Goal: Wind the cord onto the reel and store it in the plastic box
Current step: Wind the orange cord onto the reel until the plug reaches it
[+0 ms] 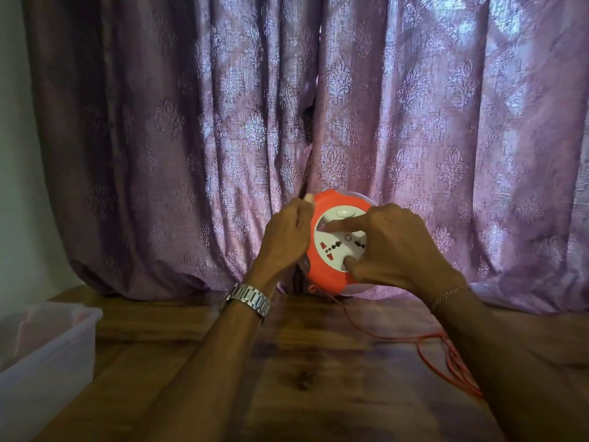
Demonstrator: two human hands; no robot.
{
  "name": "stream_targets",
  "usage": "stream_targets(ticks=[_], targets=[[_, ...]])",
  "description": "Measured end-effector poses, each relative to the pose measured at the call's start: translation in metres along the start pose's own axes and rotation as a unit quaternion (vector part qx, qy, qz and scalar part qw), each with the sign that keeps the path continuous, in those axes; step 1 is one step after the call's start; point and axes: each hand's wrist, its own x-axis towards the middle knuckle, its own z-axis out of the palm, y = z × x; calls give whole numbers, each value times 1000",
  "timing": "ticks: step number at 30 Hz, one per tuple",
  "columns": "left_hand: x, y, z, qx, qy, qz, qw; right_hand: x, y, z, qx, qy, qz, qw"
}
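Reel [331,250]: round, orange body with a white socket face, held tilted up off the wooden surface [287,362], in front of the curtain and slightly right of centre. The face shows sockets, red shutters and a white oval button near the top.

Left hand [287,237]: grips the reel's left edge, fingers curled round the rim, thumb tip showing at the upper left of the orange body. A metal watch [248,299] sits on this wrist.

Right hand [398,247]: on the white face from the right. The index finger lies stretched across the upper part of the face and the thumb presses near the lower edge; the other fingers are curled, and whether they hold the rim behind is hard to tell. A thin bracelet [449,296] circles this wrist.

Cord [424,341]: thin, orange-red, leaving the underside of the reel and trailing right across the surface into loose loops partly hidden by the right forearm.

Plastic box [44,352]: translucent, open-topped, at the surface's left edge, well apart from the reel.

Curtain [318,106]: mauve, patterned, hanging in folds behind, its hem resting on the surface.
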Motion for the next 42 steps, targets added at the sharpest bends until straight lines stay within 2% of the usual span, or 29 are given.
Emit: stream_targets(ticks=[10,13,15,18,20,22,23,24,27,29,35,42], targets=[[2,-4,1,-3,2,-1,1000,1,1,8,31,35,-8,999],[3,-4,-1,-25,15,-19,999,3,-1,11,14,59,-5,998],[4,-3,-2,-36,31,-35,998,7,1,7,3,45,-15,999],[6,-5,-5,-36,52,-52,997,12,6,-4,86,15,-17,996],[8,-9,-9,-37,61,-62,996,12,8,-11,141,36,-21,989],[8,-11,-12,-41,70,-69,994,13,10,-14,128,59,-29,990],[9,-11,-13,-45,76,-72,994,12,13,-17,122,36,-21,992],[10,-11,-14,-47,81,-74,993,10,17,-19,127,-22,-7,992],[12,-9,-14,-47,94,-74,992,2,25,-19,152,-278,12,948],[13,-8,-15,-51,101,-77,991,-2,27,-12,187,-338,10,923],[14,-5,-16,-45,128,-93,986,-5,21,13,336,-319,14,886],[13,-4,-18,-28,139,-95,985,-2,23,16,336,-231,8,913]])
